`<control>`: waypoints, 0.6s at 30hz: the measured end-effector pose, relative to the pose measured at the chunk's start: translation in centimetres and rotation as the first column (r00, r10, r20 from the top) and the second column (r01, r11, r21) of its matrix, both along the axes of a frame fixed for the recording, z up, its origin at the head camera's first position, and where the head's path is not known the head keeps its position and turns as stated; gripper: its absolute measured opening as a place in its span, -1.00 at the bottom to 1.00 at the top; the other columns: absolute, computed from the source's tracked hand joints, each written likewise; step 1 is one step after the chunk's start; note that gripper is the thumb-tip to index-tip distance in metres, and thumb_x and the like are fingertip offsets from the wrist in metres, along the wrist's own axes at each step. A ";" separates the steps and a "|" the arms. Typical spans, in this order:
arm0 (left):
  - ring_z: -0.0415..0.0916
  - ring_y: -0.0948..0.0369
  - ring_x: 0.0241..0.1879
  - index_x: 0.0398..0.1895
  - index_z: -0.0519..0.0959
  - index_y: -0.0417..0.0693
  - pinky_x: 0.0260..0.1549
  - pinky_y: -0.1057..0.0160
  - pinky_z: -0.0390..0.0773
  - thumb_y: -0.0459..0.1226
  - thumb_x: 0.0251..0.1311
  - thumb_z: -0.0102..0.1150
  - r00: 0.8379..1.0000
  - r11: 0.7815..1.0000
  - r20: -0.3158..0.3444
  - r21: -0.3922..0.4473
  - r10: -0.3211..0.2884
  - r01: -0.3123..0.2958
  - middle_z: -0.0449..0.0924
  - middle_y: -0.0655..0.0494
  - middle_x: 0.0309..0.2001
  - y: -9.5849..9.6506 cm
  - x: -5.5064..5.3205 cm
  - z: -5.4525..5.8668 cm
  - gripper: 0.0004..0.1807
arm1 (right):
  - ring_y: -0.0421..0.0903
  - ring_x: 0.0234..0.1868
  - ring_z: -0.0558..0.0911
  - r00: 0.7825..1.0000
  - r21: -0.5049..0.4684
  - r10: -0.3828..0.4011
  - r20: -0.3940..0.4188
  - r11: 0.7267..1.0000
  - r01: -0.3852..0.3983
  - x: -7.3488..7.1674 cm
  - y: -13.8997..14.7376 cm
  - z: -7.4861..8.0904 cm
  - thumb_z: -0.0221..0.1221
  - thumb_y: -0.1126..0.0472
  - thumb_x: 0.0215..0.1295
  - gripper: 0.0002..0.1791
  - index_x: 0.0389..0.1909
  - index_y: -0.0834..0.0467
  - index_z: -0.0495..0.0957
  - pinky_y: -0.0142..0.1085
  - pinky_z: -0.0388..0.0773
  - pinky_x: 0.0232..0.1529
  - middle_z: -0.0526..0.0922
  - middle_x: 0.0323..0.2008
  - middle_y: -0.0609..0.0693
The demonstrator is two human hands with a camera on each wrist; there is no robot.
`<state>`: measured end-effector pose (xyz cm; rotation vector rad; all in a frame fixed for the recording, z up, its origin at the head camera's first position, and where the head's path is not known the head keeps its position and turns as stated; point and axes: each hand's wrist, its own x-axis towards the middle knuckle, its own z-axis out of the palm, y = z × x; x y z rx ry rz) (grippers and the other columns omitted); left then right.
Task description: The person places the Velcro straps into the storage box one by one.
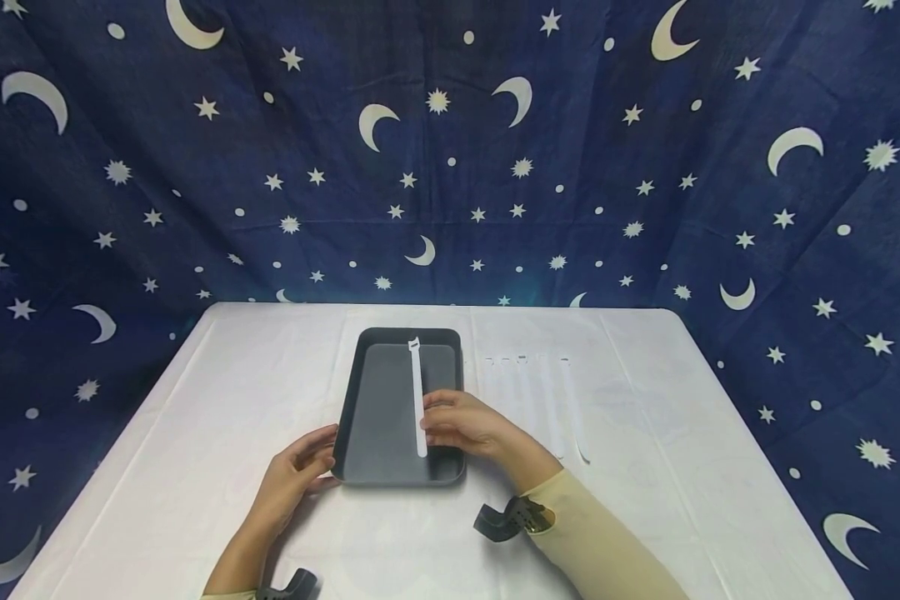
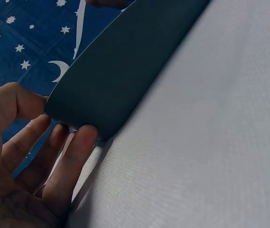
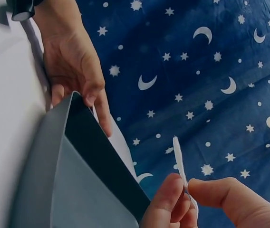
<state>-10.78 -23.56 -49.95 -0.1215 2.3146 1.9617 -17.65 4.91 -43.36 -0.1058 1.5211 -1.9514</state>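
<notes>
Head: right hand (image 1: 465, 423) pinches white strap (image 1: 416, 375) over grey tray (image 1: 378, 400); left hand (image 1: 292, 475), fingers loosely spread, touches tray's near-left corner. White strips (image 1: 572, 408) lie right on tabletop (image 1: 217, 367). Left wrist: fingertips contact tray corner. Right wrist: strap between thumb and fingers.

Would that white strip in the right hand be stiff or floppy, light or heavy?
The strip is probably light: the right hand holds it up in a mere pinch. It seems bendy yet not limp, bowing only slightly in the right wrist view. Thin and flat, it seems unlikely to roll.
</notes>
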 end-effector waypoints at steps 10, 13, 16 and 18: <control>0.59 0.45 -0.04 0.35 0.35 -0.23 -0.11 0.26 0.75 -0.29 0.23 0.26 1.000 1.000 -0.005 -0.020 -0.007 0.007 0.44 -0.28 0.26 -0.1 0.0 -0.2 -0.38 | -0.18 -0.38 0.62 0.998 0.019 -0.028 0.049 0.999 0.027 -0.2 -1.9 -0.8 0.09 0.53 0.16 -0.69 -0.06 0.30 0.39 -0.40 0.71 -0.27 0.55 -0.40 0.02; 0.59 0.46 -0.04 0.35 0.35 -0.24 -0.11 0.26 0.75 -0.29 0.24 0.26 1.000 1.000 -0.007 -0.012 -0.012 0.012 0.43 -0.28 0.27 -0.1 0.0 -0.1 -0.38 | -0.17 -0.37 0.62 0.998 0.023 -0.029 0.050 0.999 0.028 -0.3 -2.4 -1.0 0.09 0.54 0.16 -0.69 -0.06 0.32 0.40 -0.37 0.72 -0.24 0.56 -0.40 0.02; 0.59 0.45 -0.04 0.36 0.36 -0.23 -0.11 0.27 0.74 -0.30 0.24 0.26 1.000 1.000 -0.004 -0.005 -0.010 0.010 0.43 -0.28 0.27 0.0 0.0 0.0 -0.39 | -0.16 -0.36 0.62 0.998 0.024 -0.027 0.055 0.999 0.026 -0.3 -3.0 -1.1 0.10 0.54 0.15 -0.69 -0.06 0.33 0.41 -0.34 0.73 -0.20 0.56 -0.39 0.03; 0.59 0.44 -0.03 0.35 0.36 -0.21 -0.11 0.28 0.74 -0.29 0.23 0.26 1.000 1.000 -0.001 -0.005 -0.003 0.003 0.44 -0.27 0.26 0.0 0.0 0.0 -0.39 | -0.16 -0.35 0.63 0.998 0.026 -0.023 0.059 0.999 0.021 -0.4 -3.5 -1.1 0.10 0.54 0.14 -0.68 -0.07 0.32 0.41 -0.33 0.73 -0.19 0.56 -0.38 0.03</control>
